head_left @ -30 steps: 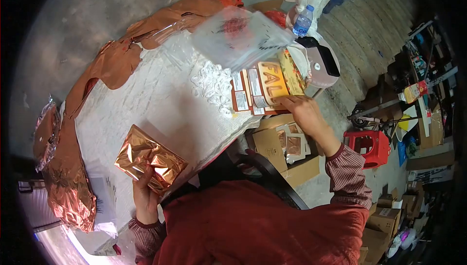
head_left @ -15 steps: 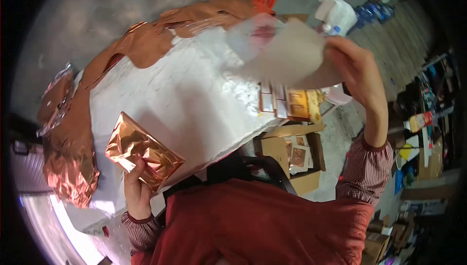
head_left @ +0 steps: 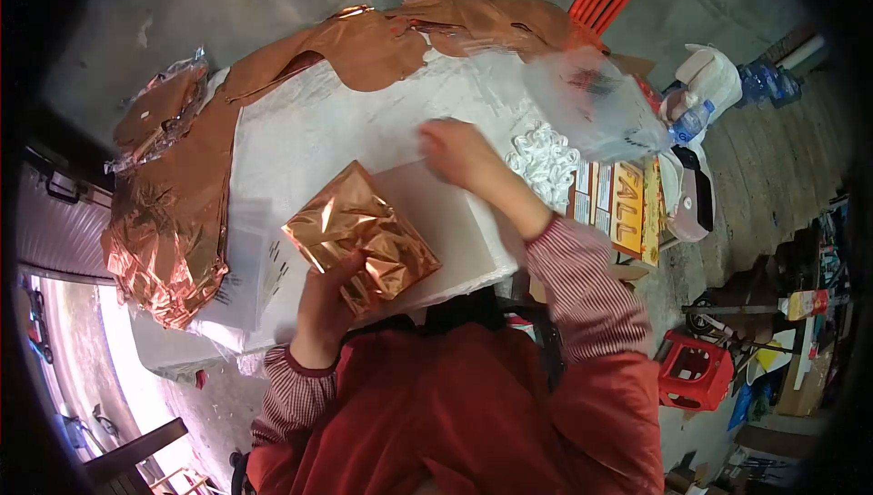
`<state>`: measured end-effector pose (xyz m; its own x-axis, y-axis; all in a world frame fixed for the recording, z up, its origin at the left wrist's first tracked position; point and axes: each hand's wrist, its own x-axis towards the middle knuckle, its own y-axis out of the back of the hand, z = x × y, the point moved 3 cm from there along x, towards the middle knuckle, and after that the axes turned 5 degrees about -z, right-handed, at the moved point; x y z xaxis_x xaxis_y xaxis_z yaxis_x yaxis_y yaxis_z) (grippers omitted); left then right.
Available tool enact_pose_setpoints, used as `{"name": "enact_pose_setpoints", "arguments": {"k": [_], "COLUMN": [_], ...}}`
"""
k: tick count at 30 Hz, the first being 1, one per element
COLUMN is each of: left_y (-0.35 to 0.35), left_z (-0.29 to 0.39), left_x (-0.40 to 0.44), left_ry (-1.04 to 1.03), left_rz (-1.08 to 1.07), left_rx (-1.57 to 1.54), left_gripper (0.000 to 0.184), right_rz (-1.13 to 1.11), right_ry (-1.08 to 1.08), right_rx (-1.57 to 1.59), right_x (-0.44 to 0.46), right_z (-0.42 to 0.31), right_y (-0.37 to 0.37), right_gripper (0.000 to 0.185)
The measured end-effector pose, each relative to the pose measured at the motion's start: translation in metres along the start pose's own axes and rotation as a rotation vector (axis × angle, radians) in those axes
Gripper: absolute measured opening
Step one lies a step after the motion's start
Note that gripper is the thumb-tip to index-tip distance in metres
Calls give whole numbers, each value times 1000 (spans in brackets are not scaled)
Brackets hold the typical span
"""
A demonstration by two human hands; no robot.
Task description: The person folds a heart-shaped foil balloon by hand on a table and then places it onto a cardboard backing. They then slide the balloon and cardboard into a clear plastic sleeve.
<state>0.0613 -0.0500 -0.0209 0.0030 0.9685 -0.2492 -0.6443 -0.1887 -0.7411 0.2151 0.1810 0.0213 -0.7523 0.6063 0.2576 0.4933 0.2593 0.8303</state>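
Observation:
My left hand [head_left: 332, 304] grips the lower edge of a shiny copper-coloured foil packet [head_left: 359, 231], its thumb on top of the crinkled foil. To the right of the packet, a pale, flat sheet [head_left: 446, 209] reaches over the white table and partly passes behind the foil. My right hand [head_left: 459, 151], a little blurred, has its fingers curled at the sheet's upper edge. What the sheet is made of is hard to tell. The white table [head_left: 291, 131] lies beneath both hands.
Flat copper-coloured sheets [head_left: 364, 54] line the table's far and left edges. Crumpled foil [head_left: 164, 268] hangs at the left. White loops [head_left: 543, 163], a clear plastic bag [head_left: 591, 104] and a yellow box [head_left: 629, 204] sit at the right. A red crate [head_left: 694, 370] stands on the floor.
My right hand has swung from the far right to the middle of the table with the pale sheet. The copper foil packet stays in my left hand. The view has shifted.

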Motion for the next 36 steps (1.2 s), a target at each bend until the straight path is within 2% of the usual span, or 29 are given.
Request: {"name": "enact_pose_setpoints", "arguments": {"k": [2, 4, 6, 8, 10, 11, 13, 17, 19, 20, 23, 25, 26, 28, 32, 34, 35, 36], "left_y": [-8, -27, -39, -31, -30, -31, -35, -36, -35, -34, -26, -23, -23, -27, -28, -26, -26, -26], "left_z": [2, -2, -2, -8, -9, -9, -7, -8, -9, -10, -14, -15, -14, -12, -11, -13, -12, -10], "left_x": [9, 16, 22, 25, 26, 25, 23, 22, 23, 23, 25, 26, 26, 24, 24, 25, 25, 23], "left_ry": [2, 16, -34, -16, -16, -15, 8, -48, -23, -18, -23, -47, -43, -19, -26, -78, -74, -33], "left_rz": [-37, -70, 142, 143, 126, 124, 99, 98, 113, 112, 96, 102, 96, 92, 125, 97, 95, 96], "left_rx": [-31, -61, -81, -94, -115, -118, -119, -105, -112, -111, -95, -83, -85, -64, -31, -21, -22, -6], "left_gripper": [35, 34, 34, 34, 35, 35, 35, 33, 30, 30, 27, 26, 26, 27, 28, 30, 30, 29], "right_rz": [-37, -76, -93, -108, -111, -111, -166, -181, -19, -18, 74, 74, 78, 32, -29, -205, -334, -332], "right_ry": [-376, -465, -500, -533, -662, -664, -826, -666, -482, -486, -524, -557, -561, -523, -622, -675, -615, -620], "right_rx": [-19, 46, 16, -10, 269, 265, 528, 401, 42, 42, 185, 641, 636, 922, 1047, 915, 903, 904], "right_x": [-34, -67, -87, -93, -96, -96, -92, -86, -82, -82, -85, -89, -91, -96, -113, -133, -146, -155], "right_z": [-5, -7, -11, -8, -4, -7, -8, -5, -22, -24, -19, -5, -2, 3, 11, 9, 8, 1], "right_y": [31, 36, 25, 15, 5, 7, 8, -1, 0, -3, -7, -15, -12, -9, 10, 26, 31, 43], "right_gripper": [21, 20, 20, 20, 18, 18, 18, 15, 11, 11, 5, 10, 10, 4, 4, 2, 7, 7]}}
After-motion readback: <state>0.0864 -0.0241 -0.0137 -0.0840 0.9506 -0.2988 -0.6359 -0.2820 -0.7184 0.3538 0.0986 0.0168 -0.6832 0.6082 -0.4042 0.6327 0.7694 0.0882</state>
